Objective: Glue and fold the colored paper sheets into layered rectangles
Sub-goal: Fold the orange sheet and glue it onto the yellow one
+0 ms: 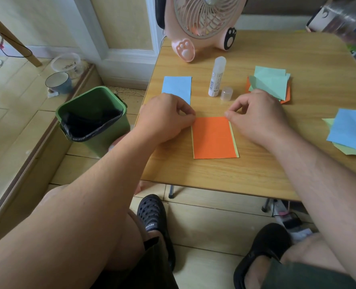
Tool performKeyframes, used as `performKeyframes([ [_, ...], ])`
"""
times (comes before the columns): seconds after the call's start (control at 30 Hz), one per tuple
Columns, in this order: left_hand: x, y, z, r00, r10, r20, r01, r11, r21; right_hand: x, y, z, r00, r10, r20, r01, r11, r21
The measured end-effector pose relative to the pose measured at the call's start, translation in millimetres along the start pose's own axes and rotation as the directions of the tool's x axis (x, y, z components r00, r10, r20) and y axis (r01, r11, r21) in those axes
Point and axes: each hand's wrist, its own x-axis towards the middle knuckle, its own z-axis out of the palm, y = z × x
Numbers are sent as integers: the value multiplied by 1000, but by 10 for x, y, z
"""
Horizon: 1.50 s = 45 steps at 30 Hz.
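An orange paper rectangle (213, 137) lies on a slightly wider yellow-green sheet (234, 140) in the middle of the wooden table (256, 174). My left hand (166, 117) pinches the top left corner of the orange paper. My right hand (256, 117) pinches its top right corner. A white glue stick (216, 79) stands upright behind the paper, with its clear cap (226, 93) beside it. A folded light blue rectangle (178, 87) lies at the left, partly under my left hand.
A pile of green and orange sheets (270, 84) sits at the back right; blue and green sheets (350, 130) lie at the right edge. A pink fan (204, 26) stands at the back. A green bin (93, 117) stands on the floor to the left.
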Motion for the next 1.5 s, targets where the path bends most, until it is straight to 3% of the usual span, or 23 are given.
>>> performKeyframes([
  [0.3,-59,107,65,997,-62,-51,67,993,101,-61,-73,-27,996,-83,-32,80,992,-100],
  [0.57,-137,105,-23,999,-36,33,34,996,79,-190,-103,-203,988,-132,84,137,989,-61],
  [0.77,-352,134,-126,975,99,201,-133,978,160,-412,-78,-355,971,-146,191,160,985,-65],
  [1.0,-558,70,-139,891,276,360,-333,937,106,-594,-3,-449,950,-185,251,193,981,-7],
  [1.27,-524,98,-122,880,403,254,-434,898,79,-644,-32,-506,887,-280,366,294,956,20],
  [1.5,-497,135,-162,877,430,213,-449,893,43,-624,-41,-446,874,-340,348,362,932,2],
])
